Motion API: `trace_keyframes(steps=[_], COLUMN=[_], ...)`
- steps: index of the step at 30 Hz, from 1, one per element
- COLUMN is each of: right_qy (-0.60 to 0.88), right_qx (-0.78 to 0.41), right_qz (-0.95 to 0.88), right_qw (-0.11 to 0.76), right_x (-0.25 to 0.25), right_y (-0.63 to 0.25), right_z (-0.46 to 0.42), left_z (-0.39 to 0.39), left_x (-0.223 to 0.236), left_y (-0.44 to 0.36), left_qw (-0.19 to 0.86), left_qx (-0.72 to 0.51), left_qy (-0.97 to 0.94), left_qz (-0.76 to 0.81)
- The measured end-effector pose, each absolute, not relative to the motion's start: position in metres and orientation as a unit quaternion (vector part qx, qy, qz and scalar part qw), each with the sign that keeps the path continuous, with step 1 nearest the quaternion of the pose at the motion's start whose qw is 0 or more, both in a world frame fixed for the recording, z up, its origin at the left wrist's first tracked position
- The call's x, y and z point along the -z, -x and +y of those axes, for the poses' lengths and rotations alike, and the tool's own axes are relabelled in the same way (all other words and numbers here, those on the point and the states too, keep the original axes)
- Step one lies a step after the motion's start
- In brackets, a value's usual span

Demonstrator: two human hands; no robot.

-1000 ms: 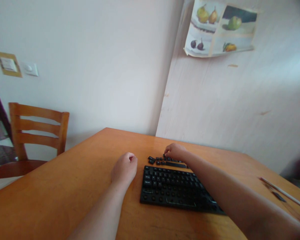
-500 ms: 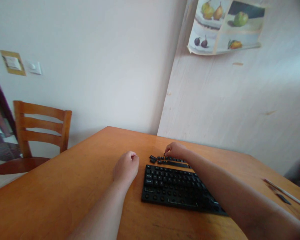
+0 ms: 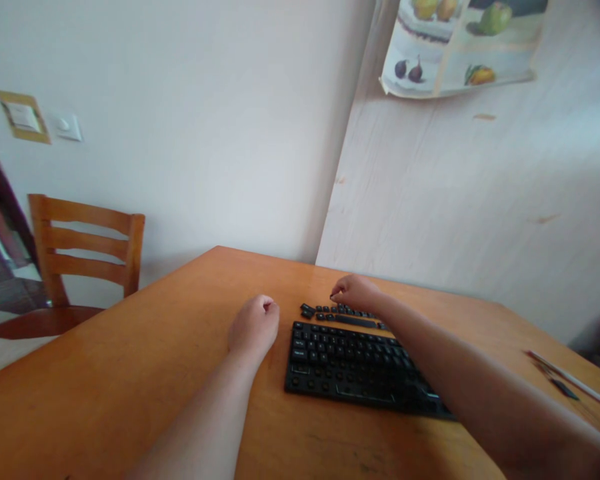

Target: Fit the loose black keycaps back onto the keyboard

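Observation:
A black keyboard lies on the wooden table. Its far rows carry keycaps, while the nearer rows show bare switches. Behind it are loose black keycaps in rows, with a long space bar keycap among them. My right hand is over these rows, thumb and forefinger pinched on a small dark keycap. Its forearm hides the keyboard's right part. My left hand rests as a fist on the table, left of the keyboard and apart from it; the inside of the fist is hidden.
A thin pale stick and a small dark flat piece lie at the table's right. A wooden chair stands beyond the left edge. Behind the table is a wall with fruit paintings on a board.
My right hand has lifted slightly off the loose keycaps, with a small dark keycap in its pinch. My left fist has stayed put. The view has tilted a little.

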State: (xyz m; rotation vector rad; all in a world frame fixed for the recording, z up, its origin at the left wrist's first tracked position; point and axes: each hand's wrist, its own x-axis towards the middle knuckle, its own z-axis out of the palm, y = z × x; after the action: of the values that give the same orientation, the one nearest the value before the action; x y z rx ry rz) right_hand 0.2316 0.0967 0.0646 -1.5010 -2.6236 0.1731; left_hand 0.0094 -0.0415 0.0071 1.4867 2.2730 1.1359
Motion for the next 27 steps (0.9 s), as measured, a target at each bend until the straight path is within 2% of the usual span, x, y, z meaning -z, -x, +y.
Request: trace_keyframes(steps=[7, 13, 27], right_qy=[0.407, 0.359, 0.372], right_qx=[-0.049, -0.035, 0.013], right_qz=[-0.905, -0.925, -0.924], right_qw=[0.112, 0.115, 0.09], right_x=[-0.084, -0.077, -0.061], right_y=[-0.245, -0.255, -0.253], right_z=[0.02, -0.042, -0.059], left_z=[-0.041, -0.04, -0.04], left_x=[-0.007, -0.006, -0.006], left_y=[-0.009, -0.008, -0.008], left_qw=[0.101, 0.098, 0.098], left_qx=[-0.379, -0.382, -0.389], left_qy=[-0.505, -0.503, -0.503], left_qz=[0.769, 0.769, 0.765])
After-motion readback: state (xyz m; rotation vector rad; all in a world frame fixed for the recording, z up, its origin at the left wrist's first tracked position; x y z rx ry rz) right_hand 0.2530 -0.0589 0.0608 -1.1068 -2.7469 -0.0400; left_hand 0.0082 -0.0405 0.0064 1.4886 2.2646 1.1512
